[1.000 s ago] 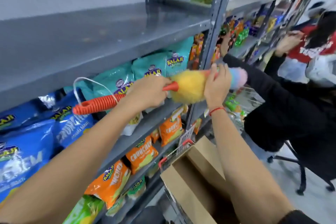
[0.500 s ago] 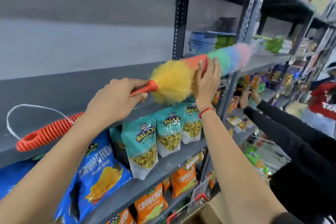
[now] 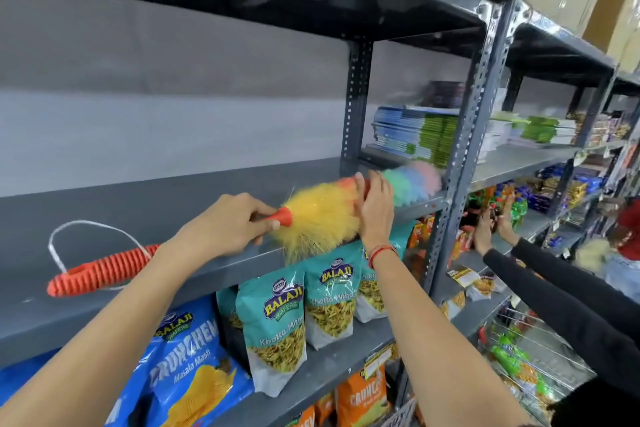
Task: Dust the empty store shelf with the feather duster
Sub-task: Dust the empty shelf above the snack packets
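Feather duster [image 3: 322, 218] lying along front of empty grey shelf [image 3: 145, 218], centre of frame, yellow tuft spilling over shelf edge. My left hand [image 3: 225, 229] gripping, fingers curling round orange shaft just behind tuft; ribbed handle end [image 3: 100, 270] with white loop sticking out lower left. My right hand [image 3: 375, 208] pressing on duster's middle, fingers loosely spread over fluff, not closing. Teal snack bags [image 3: 277, 329] standing on shelf below. Another person's dark sleeves [image 3: 568, 302] reaching in at right.
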Motion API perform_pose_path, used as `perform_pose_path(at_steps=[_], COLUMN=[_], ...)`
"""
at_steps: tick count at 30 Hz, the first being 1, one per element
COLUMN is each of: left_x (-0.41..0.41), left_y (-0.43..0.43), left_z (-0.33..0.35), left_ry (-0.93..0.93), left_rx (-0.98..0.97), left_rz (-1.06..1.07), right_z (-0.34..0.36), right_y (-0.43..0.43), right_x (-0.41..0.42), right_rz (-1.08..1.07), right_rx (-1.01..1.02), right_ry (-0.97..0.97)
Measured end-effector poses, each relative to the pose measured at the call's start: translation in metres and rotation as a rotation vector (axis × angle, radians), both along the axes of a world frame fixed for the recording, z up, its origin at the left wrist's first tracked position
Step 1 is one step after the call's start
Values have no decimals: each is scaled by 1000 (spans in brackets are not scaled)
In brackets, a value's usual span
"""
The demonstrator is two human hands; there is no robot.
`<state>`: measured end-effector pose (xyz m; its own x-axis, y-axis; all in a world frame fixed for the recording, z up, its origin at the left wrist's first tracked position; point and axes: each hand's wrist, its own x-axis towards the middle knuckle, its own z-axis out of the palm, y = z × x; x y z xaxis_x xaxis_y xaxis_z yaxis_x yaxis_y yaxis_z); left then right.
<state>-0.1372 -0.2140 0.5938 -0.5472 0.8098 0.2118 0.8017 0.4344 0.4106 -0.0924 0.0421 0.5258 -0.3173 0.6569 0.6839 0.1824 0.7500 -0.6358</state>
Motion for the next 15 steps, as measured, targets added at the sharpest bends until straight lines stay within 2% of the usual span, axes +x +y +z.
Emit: perform_pose_path(at_steps=[5,6,9,10,15], left_x=[-4,0,18,24,36], left_y=[7,7,13,17,43], left_z=[14,15,9,6,-4], left_ry=[-26,18,330,383,338], left_rx=[-95,-91,-49,-35,-80], left_rz=[217,278,441,457,448], right_z=[0,0,-2,-3,-6], right_y=[10,11,13,14,13], right_x=[2,2,4,5,7], right_rz=[10,23,58,73,147], right_rx=[-13,-17,14,30,136], right_ry=[17,10,-30,-37,-105])
